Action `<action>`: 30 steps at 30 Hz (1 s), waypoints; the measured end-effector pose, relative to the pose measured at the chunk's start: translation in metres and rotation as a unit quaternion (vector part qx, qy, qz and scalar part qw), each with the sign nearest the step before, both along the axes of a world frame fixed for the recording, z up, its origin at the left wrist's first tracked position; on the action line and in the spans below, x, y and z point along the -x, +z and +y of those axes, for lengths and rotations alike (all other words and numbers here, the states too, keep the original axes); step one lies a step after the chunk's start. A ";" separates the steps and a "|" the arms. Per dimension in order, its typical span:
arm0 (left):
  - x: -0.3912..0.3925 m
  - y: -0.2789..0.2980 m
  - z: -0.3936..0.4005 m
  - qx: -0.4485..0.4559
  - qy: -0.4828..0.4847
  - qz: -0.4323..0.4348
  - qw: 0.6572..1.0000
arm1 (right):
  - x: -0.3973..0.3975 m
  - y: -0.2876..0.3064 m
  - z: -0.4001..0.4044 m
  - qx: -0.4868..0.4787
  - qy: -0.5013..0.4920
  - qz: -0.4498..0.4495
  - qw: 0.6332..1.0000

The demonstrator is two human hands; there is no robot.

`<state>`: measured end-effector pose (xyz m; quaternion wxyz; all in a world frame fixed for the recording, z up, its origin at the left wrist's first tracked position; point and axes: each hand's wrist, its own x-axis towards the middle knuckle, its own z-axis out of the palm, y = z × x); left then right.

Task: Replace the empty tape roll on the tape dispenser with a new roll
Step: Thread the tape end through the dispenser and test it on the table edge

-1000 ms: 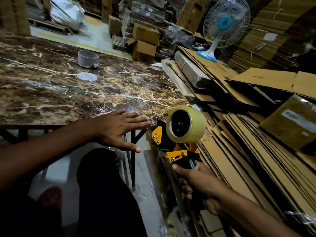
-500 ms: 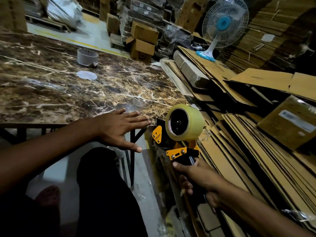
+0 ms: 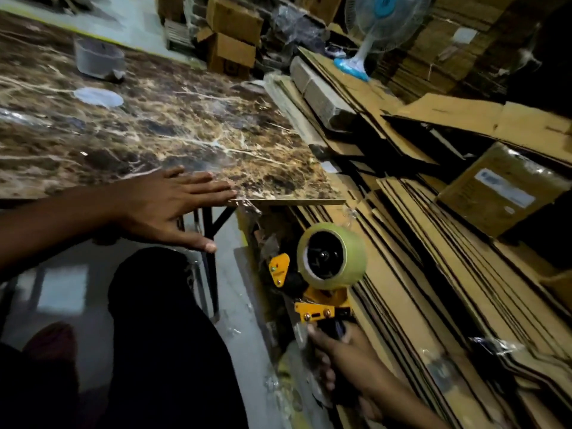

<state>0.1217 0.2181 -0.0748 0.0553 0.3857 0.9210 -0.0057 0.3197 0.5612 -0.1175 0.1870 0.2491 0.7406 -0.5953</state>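
Tape dispenser (image 3: 312,292): full roll (image 3: 332,257) mounted, held beside counter (image 3: 185,134) edge. Right hand (image 3: 343,363) clenched round handle; left hand (image 3: 167,209) flat, released. Light, rigid; take by handle.

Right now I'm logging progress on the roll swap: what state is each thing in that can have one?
tape dispenser: held upright by its handle, off the table.
new tape roll: mounted on the dispenser's hub.
right hand: closed on the dispenser's handle.
left hand: open, flat, fingers at the table edge.
spent grey roll core: standing on the table, apart.
fan: too blurred to tell if running.
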 end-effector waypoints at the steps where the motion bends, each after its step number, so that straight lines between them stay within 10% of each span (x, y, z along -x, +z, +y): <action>1: -0.002 0.000 0.000 0.004 0.003 0.003 1.000 | 0.003 0.002 -0.002 0.006 0.001 0.014 1.000; 30: 0.027 0.026 -0.053 -0.201 0.160 -0.052 0.965 | 0.163 0.102 -0.093 0.182 0.091 0.152 0.967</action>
